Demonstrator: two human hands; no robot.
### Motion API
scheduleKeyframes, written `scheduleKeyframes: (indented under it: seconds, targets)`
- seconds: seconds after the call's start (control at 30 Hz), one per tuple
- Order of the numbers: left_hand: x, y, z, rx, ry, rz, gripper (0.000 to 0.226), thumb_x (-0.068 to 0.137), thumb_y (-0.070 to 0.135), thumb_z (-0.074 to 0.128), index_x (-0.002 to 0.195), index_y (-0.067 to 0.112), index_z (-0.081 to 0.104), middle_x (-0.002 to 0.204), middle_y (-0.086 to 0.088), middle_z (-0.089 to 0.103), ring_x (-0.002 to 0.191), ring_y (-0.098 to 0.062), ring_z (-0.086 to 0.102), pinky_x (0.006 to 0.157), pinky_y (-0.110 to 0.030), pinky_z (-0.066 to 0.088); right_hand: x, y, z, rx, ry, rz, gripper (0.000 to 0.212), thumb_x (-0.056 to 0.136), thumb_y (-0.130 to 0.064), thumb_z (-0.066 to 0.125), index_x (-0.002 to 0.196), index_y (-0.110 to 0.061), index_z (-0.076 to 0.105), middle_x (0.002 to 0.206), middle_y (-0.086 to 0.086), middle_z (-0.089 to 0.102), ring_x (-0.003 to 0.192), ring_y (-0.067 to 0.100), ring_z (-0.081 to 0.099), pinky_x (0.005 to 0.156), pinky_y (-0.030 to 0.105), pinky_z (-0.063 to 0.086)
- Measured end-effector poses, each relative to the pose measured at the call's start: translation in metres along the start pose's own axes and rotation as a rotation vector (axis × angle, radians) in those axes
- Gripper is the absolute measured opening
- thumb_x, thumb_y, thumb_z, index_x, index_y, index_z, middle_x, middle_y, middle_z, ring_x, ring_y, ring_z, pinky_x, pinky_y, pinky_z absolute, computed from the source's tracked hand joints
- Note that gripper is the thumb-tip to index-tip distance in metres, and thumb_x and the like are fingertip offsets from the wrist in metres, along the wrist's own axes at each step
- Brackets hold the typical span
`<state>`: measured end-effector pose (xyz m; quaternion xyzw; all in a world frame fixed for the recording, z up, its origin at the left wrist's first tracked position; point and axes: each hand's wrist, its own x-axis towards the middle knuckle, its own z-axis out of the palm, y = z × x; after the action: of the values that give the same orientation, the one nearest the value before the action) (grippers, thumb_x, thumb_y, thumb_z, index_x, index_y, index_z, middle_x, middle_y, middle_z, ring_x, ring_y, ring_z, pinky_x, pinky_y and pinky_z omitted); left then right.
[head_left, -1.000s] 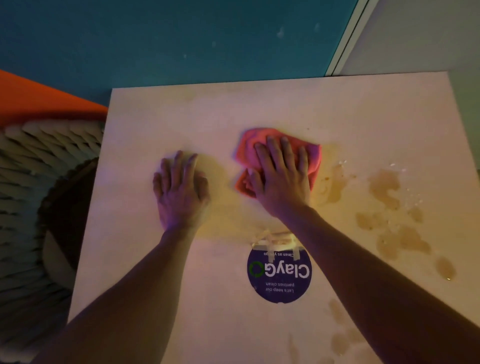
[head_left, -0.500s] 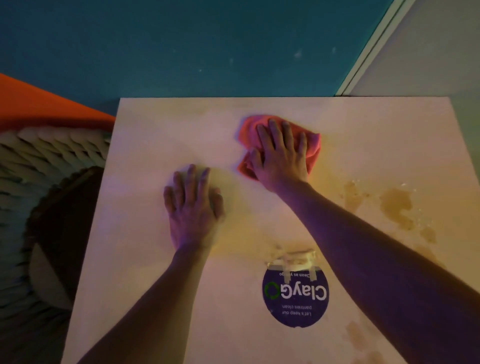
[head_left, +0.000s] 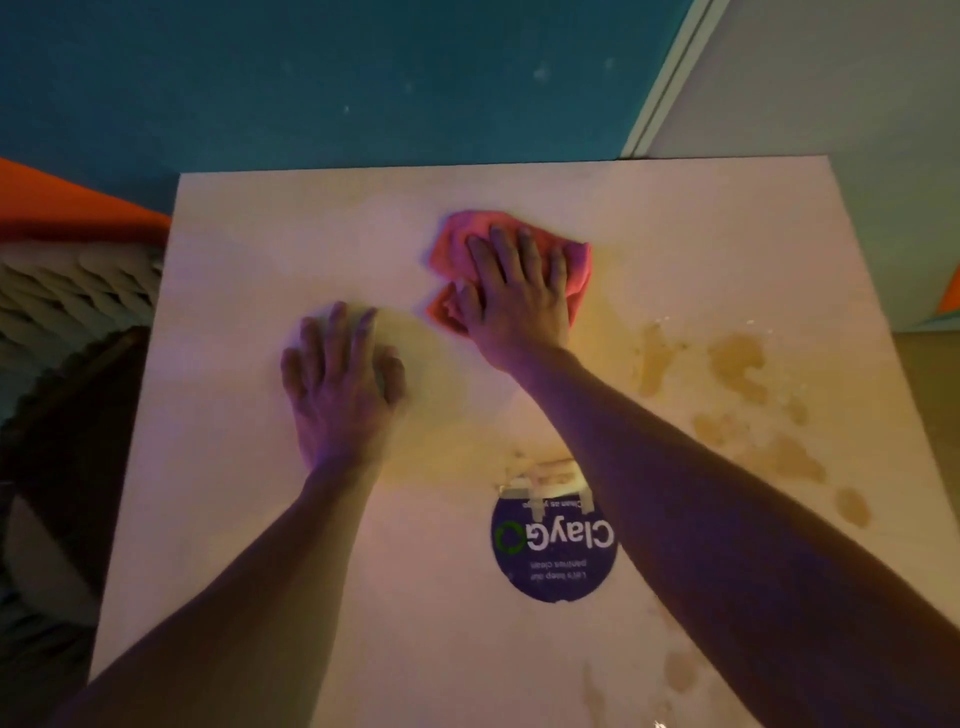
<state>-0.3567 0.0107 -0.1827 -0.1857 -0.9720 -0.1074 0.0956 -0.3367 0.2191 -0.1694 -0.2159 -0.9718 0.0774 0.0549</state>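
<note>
A pink cloth (head_left: 462, 244) lies bunched on the pale square tabletop (head_left: 260, 519), a little behind its middle. My right hand (head_left: 514, 296) presses flat on the cloth with its fingers spread and straight, covering most of it. My left hand (head_left: 337, 384) rests flat on the bare tabletop to the left of the cloth, fingers straight. Brownish wet stains (head_left: 737, 364) spread over the table's right side, with more stains (head_left: 680, 670) near the front edge.
A round purple sticker (head_left: 550, 551) with white lettering sits near the table's middle front, partly under my right forearm. A woven chair (head_left: 67, 332) stands at the left, with an orange surface (head_left: 62, 202) behind it. Teal floor lies beyond the table.
My right hand slid the cloth away from me toward the far edge, then held about there. My left hand stayed flat in the same spot. The camera shifted.
</note>
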Motion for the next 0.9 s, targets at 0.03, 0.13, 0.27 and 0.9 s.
scheduleKeyframes:
  seconds: [0.03, 0.13, 0.27, 0.9]
  targets:
    - [0.001, -0.001, 0.000, -0.001, -0.002, -0.005, 0.050, 0.095, 0.040, 0.046, 0.144, 0.027, 0.049, 0.155, -0.003, 0.043, 0.143, -0.036, 0.036, 0.116, -0.051, 0.024, -0.017, 0.007, -0.002, -0.001, 0.017, 0.000, 0.055, 0.096, -0.051, 0.037, 0.145, -0.028, 0.045, 0.153, 0.002, 0.041, 0.143, 0.032, 0.033, 0.116, 0.057, 0.018]
    - [0.001, 0.002, -0.003, -0.031, -0.038, -0.023, 0.051, 0.095, 0.040, 0.043, 0.144, 0.028, 0.047, 0.156, -0.001, 0.040, 0.145, -0.034, 0.033, 0.117, -0.051, 0.021, -0.065, 0.037, -0.014, -0.034, 0.035, 0.020, 0.054, 0.096, -0.051, 0.038, 0.145, -0.028, 0.044, 0.154, 0.002, 0.040, 0.143, 0.031, 0.032, 0.116, 0.057, 0.018]
    - [-0.003, 0.011, -0.009, -0.033, -0.075, -0.053, 0.051, 0.096, 0.037, 0.041, 0.146, 0.027, 0.043, 0.159, -0.001, 0.036, 0.147, -0.035, 0.029, 0.118, -0.054, 0.019, -0.112, 0.088, -0.030, -0.068, 0.026, 0.056, 0.056, 0.098, -0.053, 0.035, 0.148, -0.029, 0.040, 0.157, 0.002, 0.035, 0.146, 0.030, 0.028, 0.117, 0.056, 0.017]
    - [0.024, 0.185, 0.033, 0.012, -0.140, -0.034, 0.053, 0.097, 0.037, 0.035, 0.150, 0.030, 0.040, 0.161, -0.002, 0.031, 0.149, -0.036, 0.024, 0.119, -0.059, 0.017, 0.057, 0.159, -0.022, -0.024, -0.107, 0.023, 0.063, 0.096, -0.056, 0.024, 0.153, -0.030, 0.026, 0.163, 0.001, 0.019, 0.151, 0.032, 0.010, 0.118, 0.061, 0.004]
